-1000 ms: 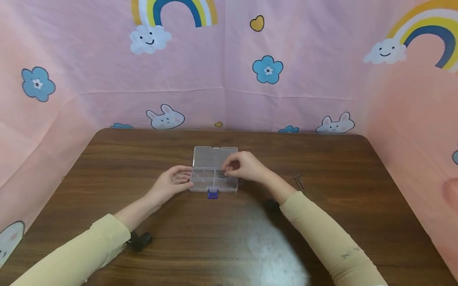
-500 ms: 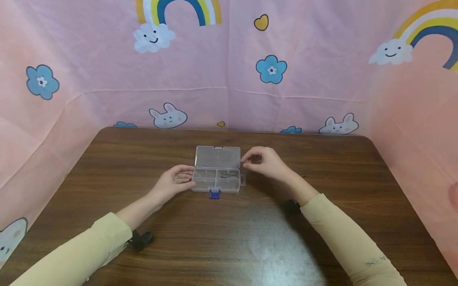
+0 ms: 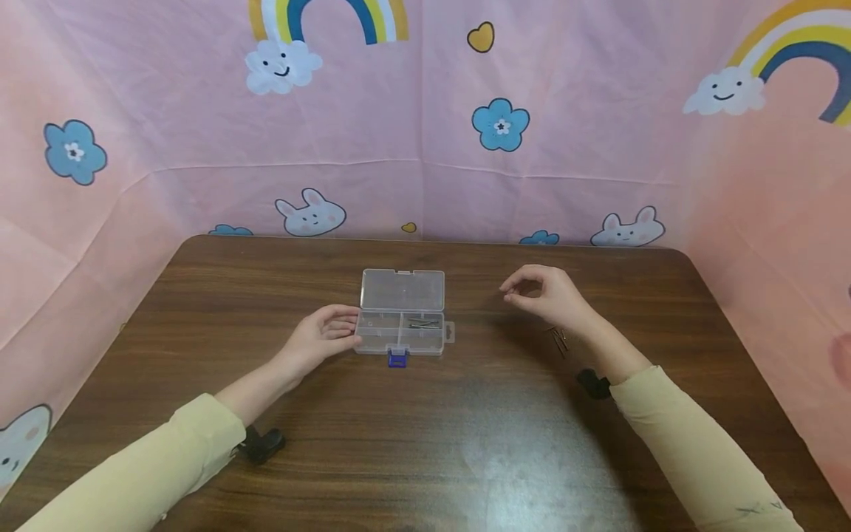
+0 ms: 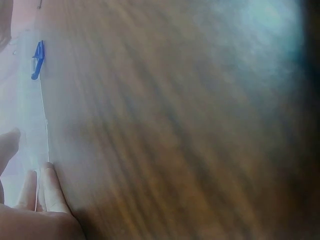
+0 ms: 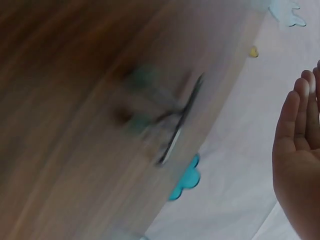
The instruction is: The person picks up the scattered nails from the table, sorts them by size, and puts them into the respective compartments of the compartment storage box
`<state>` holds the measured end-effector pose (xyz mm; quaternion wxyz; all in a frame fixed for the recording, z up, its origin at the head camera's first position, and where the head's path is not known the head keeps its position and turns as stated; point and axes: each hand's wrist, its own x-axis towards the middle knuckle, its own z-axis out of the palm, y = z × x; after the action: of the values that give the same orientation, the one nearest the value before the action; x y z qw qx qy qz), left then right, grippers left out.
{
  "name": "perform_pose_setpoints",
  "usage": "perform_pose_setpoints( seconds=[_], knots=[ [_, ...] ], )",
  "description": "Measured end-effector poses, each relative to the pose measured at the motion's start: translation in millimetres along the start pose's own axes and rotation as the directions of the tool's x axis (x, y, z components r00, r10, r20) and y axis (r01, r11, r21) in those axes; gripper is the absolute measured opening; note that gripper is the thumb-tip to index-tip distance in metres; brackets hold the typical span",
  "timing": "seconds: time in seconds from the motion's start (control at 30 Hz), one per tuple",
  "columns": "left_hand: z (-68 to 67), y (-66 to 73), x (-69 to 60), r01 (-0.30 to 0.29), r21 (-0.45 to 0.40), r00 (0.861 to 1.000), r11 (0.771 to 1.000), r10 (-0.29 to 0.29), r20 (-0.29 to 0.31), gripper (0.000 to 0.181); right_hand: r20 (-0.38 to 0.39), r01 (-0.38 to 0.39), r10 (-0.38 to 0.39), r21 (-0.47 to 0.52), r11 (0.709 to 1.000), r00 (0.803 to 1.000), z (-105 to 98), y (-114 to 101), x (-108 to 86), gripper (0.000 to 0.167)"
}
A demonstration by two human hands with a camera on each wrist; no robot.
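A clear divided plastic box (image 3: 379, 341) lies on the table with its lid (image 3: 402, 290) folded back and a blue latch (image 3: 397, 359) at the front. Some thin metal nails or screws (image 3: 423, 324) lie in its back right compartment. My left hand (image 3: 312, 343) holds the box's left side between thumb and fingers; the left wrist view shows the hand (image 4: 37, 220) at the box edge. My right hand (image 3: 552, 297) is in the air right of the box, fingers loosely bent, holding nothing visible. Just below it lie several thin metal pieces (image 3: 558, 342), blurred in the right wrist view (image 5: 182, 120).
The brown wooden table (image 3: 372, 443) is bordered by a pink patterned cloth (image 3: 372, 111) behind and at both sides. Dark wrist-mounted devices show below the left wrist (image 3: 262, 445) and the right wrist (image 3: 593, 384).
My right hand has left the box's back right compartment and moved right, close to the loose metal pieces. The metal pieces inside the box have come into view. My left hand stays at the box.
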<state>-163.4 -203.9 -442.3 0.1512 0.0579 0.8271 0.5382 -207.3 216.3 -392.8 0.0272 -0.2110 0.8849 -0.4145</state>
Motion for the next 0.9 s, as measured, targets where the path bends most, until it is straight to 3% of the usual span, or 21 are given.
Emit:
perform_pose_setpoints(
  seconds=[0.33, 0.9],
  knots=[
    [-2.8, -3.3, 2.5, 0.0, -0.017, 1.0, 1.0, 0.0, 0.007, 0.059, -0.009, -0.054, 0.053, -0.059, 0.997, 0.999, -27.4, 21.3, -20.1, 0.012],
    [-6.3, -1.5, 4.6, 0.005, -0.018, 1.0, 1.0, -0.004, 0.027, 0.06, 0.093, -0.186, 0.194, -0.091, 0.978, 0.977, -47.9, 47.1, -37.8, 0.016]
  ],
)
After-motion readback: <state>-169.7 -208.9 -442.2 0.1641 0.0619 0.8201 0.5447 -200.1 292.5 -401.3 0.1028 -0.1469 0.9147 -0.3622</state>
